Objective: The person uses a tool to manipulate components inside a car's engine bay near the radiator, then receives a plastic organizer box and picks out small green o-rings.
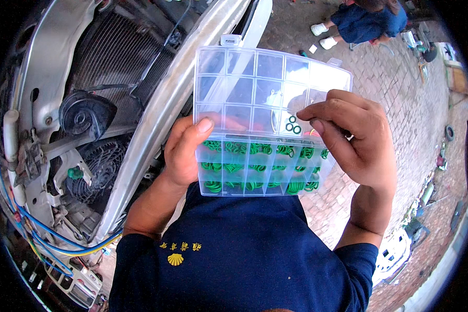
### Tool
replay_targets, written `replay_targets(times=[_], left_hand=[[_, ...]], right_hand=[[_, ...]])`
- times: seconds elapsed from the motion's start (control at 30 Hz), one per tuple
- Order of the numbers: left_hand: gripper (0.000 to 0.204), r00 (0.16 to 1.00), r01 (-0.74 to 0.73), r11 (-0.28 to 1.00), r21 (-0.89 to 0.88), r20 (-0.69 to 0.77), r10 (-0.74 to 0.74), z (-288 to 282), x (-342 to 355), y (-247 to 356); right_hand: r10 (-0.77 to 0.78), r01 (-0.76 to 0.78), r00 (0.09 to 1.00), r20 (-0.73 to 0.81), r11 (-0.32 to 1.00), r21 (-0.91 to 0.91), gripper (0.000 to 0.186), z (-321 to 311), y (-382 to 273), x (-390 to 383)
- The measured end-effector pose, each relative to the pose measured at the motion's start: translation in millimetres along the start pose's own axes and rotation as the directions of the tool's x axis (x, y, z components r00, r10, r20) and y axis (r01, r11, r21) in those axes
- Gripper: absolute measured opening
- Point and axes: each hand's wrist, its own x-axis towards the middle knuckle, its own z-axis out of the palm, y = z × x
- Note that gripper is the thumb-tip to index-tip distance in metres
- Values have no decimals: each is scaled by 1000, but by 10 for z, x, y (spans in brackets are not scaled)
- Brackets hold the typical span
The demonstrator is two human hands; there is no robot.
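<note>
A clear plastic compartment box (pixel 255 78) with its lid raised is held in front of my chest. Its lower tray holds several green rubber rings (pixel 255 169) sorted into cells. My left hand (pixel 184 151) grips the box's left side, thumb on the front edge. My right hand (pixel 356 138) is at the right side, fingertips pinched beside two small green rings (pixel 293 125) lying against the lid; whether it grips them I cannot tell.
On the left is an open car front: a radiator (pixel 114 57), a black horn (pixel 83 117), a fan (pixel 101 166) and blue and yellow wires (pixel 62 244). A person in blue (pixel 364 21) crouches on the brick paving (pixel 416 114) at top right.
</note>
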Motion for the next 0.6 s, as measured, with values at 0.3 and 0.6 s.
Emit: replay_targets(times=[0.3,0.6], left_hand=[[53,999,-23,999,-44,24,24,-8,70,-84],[52,1000,-11,999,-49,11,12,-70,38,-155]], right_hand=[[184,-193,940,-287,981,-4,15,-148,-80,-322],[93,-100,978,-187,995,-28,30,223,-1,-451]])
